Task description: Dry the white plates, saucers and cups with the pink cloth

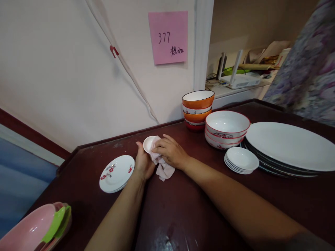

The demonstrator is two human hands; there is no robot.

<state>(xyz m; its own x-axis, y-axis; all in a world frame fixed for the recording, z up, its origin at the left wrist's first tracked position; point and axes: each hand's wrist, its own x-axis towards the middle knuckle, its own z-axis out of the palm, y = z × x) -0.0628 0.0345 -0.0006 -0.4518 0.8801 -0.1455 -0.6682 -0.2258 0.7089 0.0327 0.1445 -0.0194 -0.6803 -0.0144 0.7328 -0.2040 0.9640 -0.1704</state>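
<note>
A small white dish [147, 144] is held up above the dark table by my left hand [143, 163], with the thumb at its left edge. My right hand [171, 150] presses a pale pink cloth [165, 170] against the dish's right side, its fingers closed on the cloth. The lower end of the cloth hangs loose between my wrists. Part of the dish is hidden under cloth and fingers. Left of my left forearm lies a short stack of white plates [119, 173] with red flowers.
Stacked orange and white bowls [198, 103], red-rimmed bowls [227, 129], small white dishes [242, 158] and large oval plates [290, 146] stand to the right. Pink basins [34, 225] with green handles sit at the lower left. A wall [78, 80] borders the table's back edge.
</note>
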